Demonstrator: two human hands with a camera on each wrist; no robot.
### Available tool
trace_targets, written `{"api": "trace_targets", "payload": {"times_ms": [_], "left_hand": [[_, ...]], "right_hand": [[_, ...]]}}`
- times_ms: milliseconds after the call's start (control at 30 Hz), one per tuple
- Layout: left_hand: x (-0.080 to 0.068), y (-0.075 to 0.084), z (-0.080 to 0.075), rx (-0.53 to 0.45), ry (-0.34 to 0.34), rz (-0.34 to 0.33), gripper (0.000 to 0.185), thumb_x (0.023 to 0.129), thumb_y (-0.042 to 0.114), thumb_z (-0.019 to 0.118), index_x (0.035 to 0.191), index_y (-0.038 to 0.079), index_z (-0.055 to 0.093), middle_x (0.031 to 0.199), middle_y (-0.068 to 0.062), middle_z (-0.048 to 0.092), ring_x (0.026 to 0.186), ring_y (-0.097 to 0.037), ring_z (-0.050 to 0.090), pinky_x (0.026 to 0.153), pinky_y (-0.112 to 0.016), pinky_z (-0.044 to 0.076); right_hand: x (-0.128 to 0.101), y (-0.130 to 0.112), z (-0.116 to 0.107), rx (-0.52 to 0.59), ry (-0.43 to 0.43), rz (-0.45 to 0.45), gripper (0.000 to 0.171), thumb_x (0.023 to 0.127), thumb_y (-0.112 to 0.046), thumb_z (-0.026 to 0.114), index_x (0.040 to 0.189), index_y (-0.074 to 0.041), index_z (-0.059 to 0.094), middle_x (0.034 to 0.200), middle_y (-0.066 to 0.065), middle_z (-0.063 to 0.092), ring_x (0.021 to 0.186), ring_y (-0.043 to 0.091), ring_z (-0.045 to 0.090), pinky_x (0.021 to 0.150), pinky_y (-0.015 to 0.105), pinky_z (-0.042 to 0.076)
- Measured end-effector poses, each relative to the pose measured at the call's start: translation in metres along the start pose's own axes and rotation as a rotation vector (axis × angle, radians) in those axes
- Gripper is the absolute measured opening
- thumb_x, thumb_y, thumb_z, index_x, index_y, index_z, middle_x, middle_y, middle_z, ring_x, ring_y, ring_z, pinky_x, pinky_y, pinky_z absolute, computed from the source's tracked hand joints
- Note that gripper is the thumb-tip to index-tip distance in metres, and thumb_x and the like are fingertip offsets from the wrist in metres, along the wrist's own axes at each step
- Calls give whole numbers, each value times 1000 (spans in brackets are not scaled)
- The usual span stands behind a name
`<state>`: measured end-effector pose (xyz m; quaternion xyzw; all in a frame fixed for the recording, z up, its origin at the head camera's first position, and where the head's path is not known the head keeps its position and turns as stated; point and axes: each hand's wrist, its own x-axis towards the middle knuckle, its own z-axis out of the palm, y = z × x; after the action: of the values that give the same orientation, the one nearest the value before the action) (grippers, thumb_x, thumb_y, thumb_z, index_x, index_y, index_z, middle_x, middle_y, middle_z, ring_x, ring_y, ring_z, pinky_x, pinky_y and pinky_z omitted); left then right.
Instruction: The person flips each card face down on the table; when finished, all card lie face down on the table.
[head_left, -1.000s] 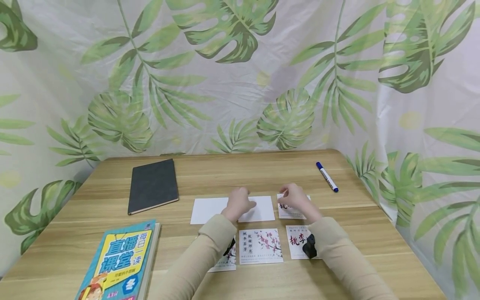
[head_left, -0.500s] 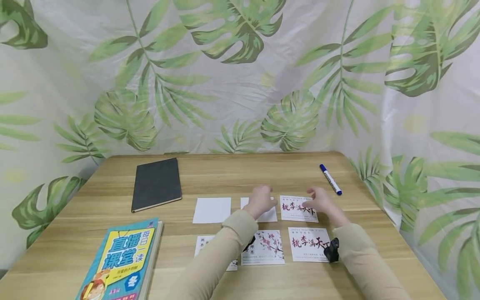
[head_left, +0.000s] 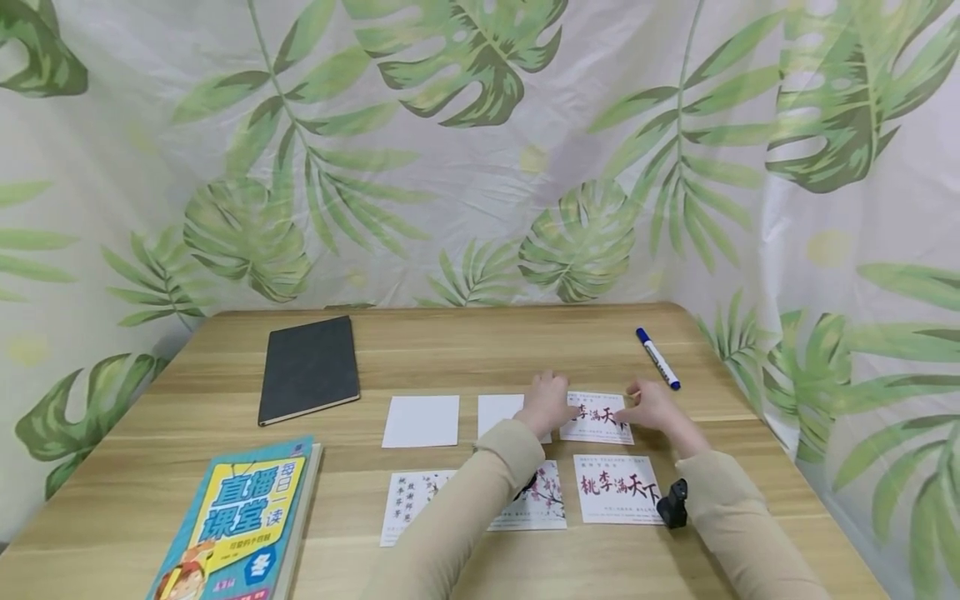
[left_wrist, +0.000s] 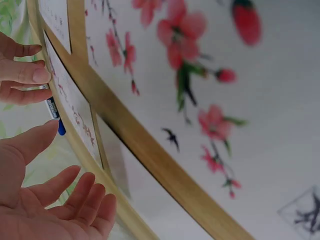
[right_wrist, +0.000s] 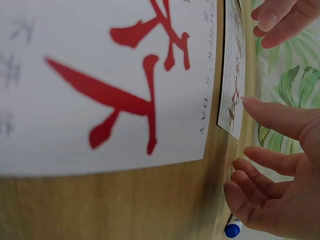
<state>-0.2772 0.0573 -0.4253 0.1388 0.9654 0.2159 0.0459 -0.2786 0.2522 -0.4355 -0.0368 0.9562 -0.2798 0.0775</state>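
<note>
While both hands rest at the far row of cards, bare wood lies open around them on the light wooden table (head_left: 420, 346), with its right edge close at 3 o'clock beside the leaf-print curtain (head_left: 862, 250). The left hand (head_left: 546, 404) lies with loose, straight fingers on the left edge of the white square card with red brush lettering (head_left: 603, 417); the right hand (head_left: 651, 406) touches its right edge with extended fingers. Neither hand grips it, and they stay apart, 1 at each side. This card lies flat in the far row, at 3 o'clock of 2 blank white cards (head_left: 422, 421). Its red and black characters are partly covered; the matching card (head_left: 617, 488) at 6 o'clock of it reads 桃李满天下. At 9 o'clock of that lies a plum-blossom card (head_left: 543, 504). A blue-capped white marker (head_left: 657, 358) lies at 1 o'clock of the hands, well apart. A dark grey notebook (head_left: 309, 369) sits at 10 o'clock, and a blue and yellow book (head_left: 240, 521) marked 直播课堂 at 8 o'clock.
</note>
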Motion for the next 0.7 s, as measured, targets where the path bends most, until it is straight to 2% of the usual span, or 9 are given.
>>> {"api": "trace_targets", "payload": {"times_ms": [367, 700], "left_hand": [[3, -2, 5, 23, -32, -25, 36, 78, 21, 75, 107, 5, 61, 121, -17, 51, 112, -31, 46, 90, -45, 45], [4, -1, 5, 87, -85, -19, 33, 80, 26, 73, 104, 9, 61, 127, -15, 47, 119, -31, 41, 99, -44, 37]], "right_hand": [[2, 4, 2, 19, -8, -1, 56, 70, -17, 79, 110, 12, 52, 103, 29, 58, 90, 35, 57, 79, 44, 50], [2, 4, 0, 21, -42, -17, 56, 70, -15, 79, 113, 9, 53, 101, 26, 58, 89, 32, 55, 78, 42, 48]]}}
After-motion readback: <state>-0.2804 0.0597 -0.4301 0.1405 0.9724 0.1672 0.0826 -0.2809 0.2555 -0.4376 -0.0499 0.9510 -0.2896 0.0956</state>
